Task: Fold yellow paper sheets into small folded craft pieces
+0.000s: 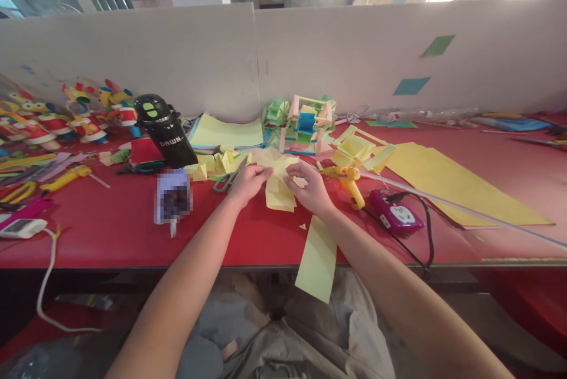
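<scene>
From the head view, the left hand (pixel 248 181) and right hand (pixel 312 187) meet over the red counter (pixel 110 231), fingers pinched on opposite edges of a folded yellow paper piece (pixel 279 187), lifted slightly so both sides stay reachable. A yellow strip (pixel 316 258) overhangs the near edge; a glue gun (pixel 348 181) rests just right.

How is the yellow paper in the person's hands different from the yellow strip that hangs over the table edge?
The folded yellow paper is held up by the left hand and the right hand; the yellow strip lies untouched, half over the edge of the red table. The held paper is creased and bunched; the strip is flat and long. Both are pale yellow paper.
</scene>
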Demonstrator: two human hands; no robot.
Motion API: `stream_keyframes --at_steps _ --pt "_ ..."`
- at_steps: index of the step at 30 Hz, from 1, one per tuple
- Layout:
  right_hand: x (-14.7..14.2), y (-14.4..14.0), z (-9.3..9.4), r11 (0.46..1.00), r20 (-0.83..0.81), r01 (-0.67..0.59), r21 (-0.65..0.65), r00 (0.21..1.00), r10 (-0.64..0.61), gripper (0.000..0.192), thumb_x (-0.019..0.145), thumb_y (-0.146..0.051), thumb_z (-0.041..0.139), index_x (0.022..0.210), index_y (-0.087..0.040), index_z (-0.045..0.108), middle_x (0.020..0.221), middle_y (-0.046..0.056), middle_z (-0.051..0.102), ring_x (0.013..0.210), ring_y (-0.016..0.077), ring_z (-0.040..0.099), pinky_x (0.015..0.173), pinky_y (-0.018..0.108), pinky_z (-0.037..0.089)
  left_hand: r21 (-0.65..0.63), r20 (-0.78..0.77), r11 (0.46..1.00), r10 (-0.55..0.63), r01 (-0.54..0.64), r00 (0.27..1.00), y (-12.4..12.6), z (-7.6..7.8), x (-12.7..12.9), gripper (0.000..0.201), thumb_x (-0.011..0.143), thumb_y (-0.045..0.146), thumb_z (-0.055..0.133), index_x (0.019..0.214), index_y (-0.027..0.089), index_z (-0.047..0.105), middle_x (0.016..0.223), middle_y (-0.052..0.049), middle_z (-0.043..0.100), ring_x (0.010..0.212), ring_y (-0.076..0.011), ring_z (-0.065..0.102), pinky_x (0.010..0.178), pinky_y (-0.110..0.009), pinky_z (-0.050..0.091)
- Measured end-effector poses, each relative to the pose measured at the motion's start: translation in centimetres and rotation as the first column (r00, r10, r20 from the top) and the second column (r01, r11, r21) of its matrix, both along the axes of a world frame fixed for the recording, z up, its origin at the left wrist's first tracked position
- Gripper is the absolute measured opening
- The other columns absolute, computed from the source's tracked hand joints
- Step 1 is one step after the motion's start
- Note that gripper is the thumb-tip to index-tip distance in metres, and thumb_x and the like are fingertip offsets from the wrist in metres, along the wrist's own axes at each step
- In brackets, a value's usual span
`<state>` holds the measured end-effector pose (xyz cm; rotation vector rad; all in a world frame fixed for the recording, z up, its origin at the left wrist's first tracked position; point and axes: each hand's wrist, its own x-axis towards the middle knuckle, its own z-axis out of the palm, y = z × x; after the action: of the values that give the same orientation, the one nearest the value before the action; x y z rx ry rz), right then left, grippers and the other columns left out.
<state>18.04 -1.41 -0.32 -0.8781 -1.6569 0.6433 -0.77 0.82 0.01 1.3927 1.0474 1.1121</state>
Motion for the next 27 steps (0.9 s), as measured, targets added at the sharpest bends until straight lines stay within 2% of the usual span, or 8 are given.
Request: stream_keyframes --at_steps 3,11,14,16,19,22,25,27 --pt "0.0 0.0 0.0 1.0 -0.005 0.009 0.012 1.0 -0.009 0.024 0.084 -0.044 0.066 0.093 -0.022 0.062 0.098 0.007 0.068 0.093 0.0222 0.069 0.092 0.042 0.056 -0.014 0.078 1.0 0.004 -0.003 0.997 -0.1 0.2 0.2 0.046 0.069 0.056 0.078 0.086 0.014 0.075 0.083 -0.008 0.075 0.082 -0.0282 0.071 0.084 -0.046 0.057" --pt "0.1 0.1 0.0 0.992 0.0 0.121 0.025 0.993 -0.121 0.025 0.088 -0.047 0.063 0.094 -0.023 0.061 0.098 0.007 0.069 0.094 0.0219 0.066 0.086 0.04 0.053 0.014 0.171 0.991 0.128 -0.132 0.977 0.2 0.2 0.2 0.043 0.07 0.051 0.077 0.091 0.013 0.076 0.082 -0.007 0.074 0.092 -0.03 0.071 0.087 -0.048 0.056" --pt "0.1 0.4 -0.2 0.99 -0.017 0.14 -0.032 0.99 -0.14 0.031 0.085 -0.05 0.065 0.098 -0.023 0.058 0.102 0.007 0.067 0.091 0.0212 0.065 0.078 0.037 0.054 0.04 0.185 0.989 0.136 -0.146 0.973 0.3 0.2 0.1 0.041 0.069 0.05 0.077 0.088 0.014 0.076 0.082 -0.005 0.073 0.091 -0.0281 0.07 0.087 -0.046 0.057" --pt "0.1 0.7 -0.4 0.989 -0.062 0.109 -0.1 0.991 -0.115 0.035 0.083 -0.052 0.067 0.099 -0.023 0.056 0.102 0.008 0.067 0.088 0.0208 0.065 0.071 0.034 0.054 0.075 0.163 0.986 0.133 -0.146 0.978 0.4 0.1 0.1 0.038 0.071 0.05 0.075 0.085 0.015 0.075 0.082 -0.003 0.072 0.091 -0.0268 0.069 0.087 -0.044 0.057" --pt "0.2 1.1 -0.7 0.985 -0.105 0.031 -0.17 0.993 -0.049 0.035 0.081 -0.05 0.067 0.098 -0.022 0.055 0.088 0.005 0.066 0.081 0.0202 0.065 0.066 0.033 0.053 0.086 0.137 0.986 0.13 -0.143 0.982 0.4 0.1 0.1 0.035 0.072 0.049 0.074 0.08 0.015 0.072 0.079 -0.002 0.07 0.088 -0.0253 0.068 0.087 -0.043 0.057" --pt "0.3 1.3 -0.8 0.984 -0.102 0.012 -0.178 0.994 -0.03 0.027 0.083 -0.044 0.063 0.095 -0.021 0.056 0.076 0.002 0.062 0.074 0.0185 0.063 0.064 0.031 0.051 0.037 0.154 0.993 0.103 -0.11 0.983 0.2 0.4 0.2 0.035 0.069 0.05 0.076 0.075 0.016 0.07 0.077 -0.002 0.07 0.084 -0.0252 0.068 0.085 -0.044 0.057" --pt "0.4 1.4 -0.7 0.986 -0.119 0.036 -0.16 0.991 -0.056 0.022 0.083 -0.039 0.06 0.095 -0.021 0.057 0.077 0.001 0.061 0.071 0.0174 0.06 0.062 0.03 0.049 -0.017 0.161 0.999 0.052 -0.05 0.986 -0.1 0.8 0.2 0.037 0.07 0.052 0.076 0.08 0.016 0.071 0.084 -0.005 0.073 0.089 -0.0268 0.069 0.085 -0.043 0.057" --pt "0.4 1.4 -0.7 0.987 -0.123 0.058 -0.153 0.989 -0.077 0.02 0.082 -0.037 0.059 0.095 -0.021 0.059 0.08 0.003 0.062 0.072 0.0177 0.06 0.062 0.03 0.048 -0.002 0.12 0.999 0.045 -0.045 0.992 -0.3 1.0 0.3 0.042 0.073 0.055 0.073 0.086 0.015 0.073 0.091 -0.008 0.075 0.095 -0.0277 0.069 0.087 -0.042 0.056"
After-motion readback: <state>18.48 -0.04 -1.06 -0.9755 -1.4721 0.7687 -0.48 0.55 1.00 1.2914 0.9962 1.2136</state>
